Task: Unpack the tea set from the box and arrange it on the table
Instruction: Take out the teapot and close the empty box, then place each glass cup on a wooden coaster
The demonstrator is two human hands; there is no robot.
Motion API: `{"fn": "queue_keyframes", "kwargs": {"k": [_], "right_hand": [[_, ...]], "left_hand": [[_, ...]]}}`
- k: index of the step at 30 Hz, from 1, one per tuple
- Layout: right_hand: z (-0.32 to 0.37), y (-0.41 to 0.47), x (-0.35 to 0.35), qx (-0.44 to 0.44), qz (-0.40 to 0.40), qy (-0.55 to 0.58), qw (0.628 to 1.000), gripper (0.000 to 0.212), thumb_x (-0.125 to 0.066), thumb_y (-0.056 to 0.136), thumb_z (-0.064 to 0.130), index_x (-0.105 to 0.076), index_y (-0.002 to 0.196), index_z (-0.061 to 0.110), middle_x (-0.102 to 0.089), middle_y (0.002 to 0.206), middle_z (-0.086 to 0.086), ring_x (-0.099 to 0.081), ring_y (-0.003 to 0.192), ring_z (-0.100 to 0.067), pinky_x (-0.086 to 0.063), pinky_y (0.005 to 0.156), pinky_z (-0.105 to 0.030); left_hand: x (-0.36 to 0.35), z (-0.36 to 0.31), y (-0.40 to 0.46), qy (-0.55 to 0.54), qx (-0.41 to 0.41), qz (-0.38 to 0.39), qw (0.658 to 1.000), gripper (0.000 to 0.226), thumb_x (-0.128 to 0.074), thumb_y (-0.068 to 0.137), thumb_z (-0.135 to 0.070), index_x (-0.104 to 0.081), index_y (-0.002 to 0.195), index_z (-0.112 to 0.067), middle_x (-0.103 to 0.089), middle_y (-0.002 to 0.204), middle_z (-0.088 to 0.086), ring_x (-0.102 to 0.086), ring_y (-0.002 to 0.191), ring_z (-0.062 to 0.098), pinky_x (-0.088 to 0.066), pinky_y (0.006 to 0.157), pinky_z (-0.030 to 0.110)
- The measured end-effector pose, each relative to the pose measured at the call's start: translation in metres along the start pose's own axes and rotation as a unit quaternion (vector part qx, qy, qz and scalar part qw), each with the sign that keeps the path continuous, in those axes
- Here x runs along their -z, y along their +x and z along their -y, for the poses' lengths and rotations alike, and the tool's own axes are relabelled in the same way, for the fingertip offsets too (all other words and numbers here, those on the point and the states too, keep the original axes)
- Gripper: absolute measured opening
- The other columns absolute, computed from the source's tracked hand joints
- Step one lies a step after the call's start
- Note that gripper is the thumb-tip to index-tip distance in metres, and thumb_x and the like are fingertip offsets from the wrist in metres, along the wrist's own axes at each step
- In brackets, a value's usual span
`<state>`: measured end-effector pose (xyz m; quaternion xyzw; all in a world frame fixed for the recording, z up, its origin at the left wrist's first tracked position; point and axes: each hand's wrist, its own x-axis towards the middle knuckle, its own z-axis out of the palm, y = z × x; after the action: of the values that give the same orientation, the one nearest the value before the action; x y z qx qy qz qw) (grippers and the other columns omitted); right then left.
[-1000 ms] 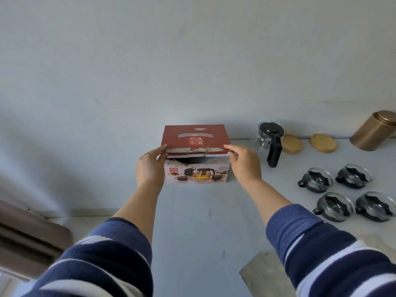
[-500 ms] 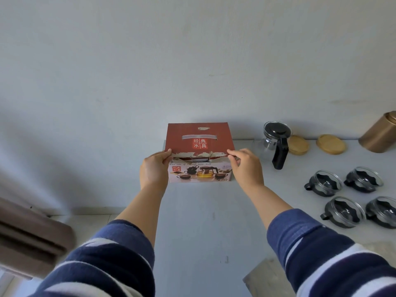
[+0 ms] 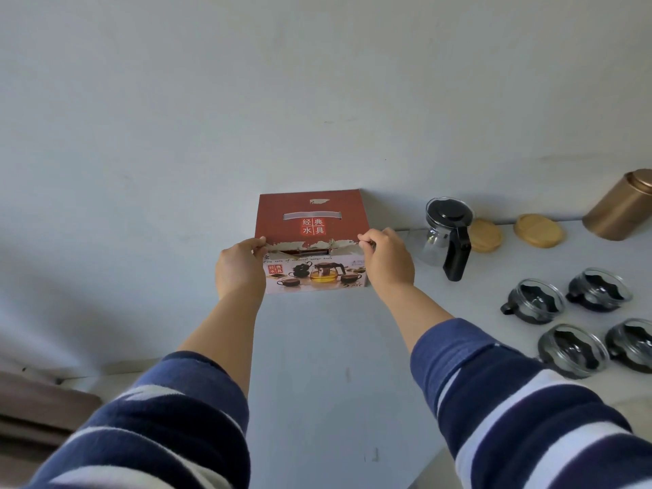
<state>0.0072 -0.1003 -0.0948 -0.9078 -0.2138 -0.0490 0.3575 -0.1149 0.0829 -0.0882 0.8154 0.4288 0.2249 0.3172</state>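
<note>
The tea set box (image 3: 312, 220) has a red lid and a white front with a printed picture of the set. It stands against the wall at the back of the white table (image 3: 328, 347). My left hand (image 3: 240, 268) grips the lid's front left corner and my right hand (image 3: 386, 261) grips its front right corner. The lid's torn front edge lies nearly down on the box. To the right stand a glass teapot (image 3: 446, 234) with a black lid and handle, and several glass cups (image 3: 536, 300) with black holders.
Two round wooden coasters (image 3: 538, 230) lie behind the teapot near the wall. A gold metal canister (image 3: 622, 206) stands at the far right. The table's left edge drops off at the lower left, beside a brown piece of furniture (image 3: 38, 407).
The lid's front edge has come down towards the box front, narrowing the dark gap seen a second ago. Both hands stayed on the lid corners.
</note>
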Motion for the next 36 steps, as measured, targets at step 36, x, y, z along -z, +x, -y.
{"fn": "queue_keyframes", "kwargs": {"k": [36], "right_hand": [[-0.261, 0.069, 0.168, -0.177, 0.118, 0.052, 0.976, 0.034, -0.047, 0.088, 0.005, -0.068, 0.113, 0.016, -0.065, 0.12, -0.006, -0.059, 0.109, -0.022, -0.041, 0.083, -0.021]], "left_hand": [[-0.255, -0.121, -0.231, 0.141, -0.199, 0.169, 0.955, 0.047, -0.035, 0.096, -0.022, -0.036, 0.143, -0.017, -0.022, 0.157, -0.002, -0.01, 0.147, 0.012, 0.001, 0.119, 0.032]]}}
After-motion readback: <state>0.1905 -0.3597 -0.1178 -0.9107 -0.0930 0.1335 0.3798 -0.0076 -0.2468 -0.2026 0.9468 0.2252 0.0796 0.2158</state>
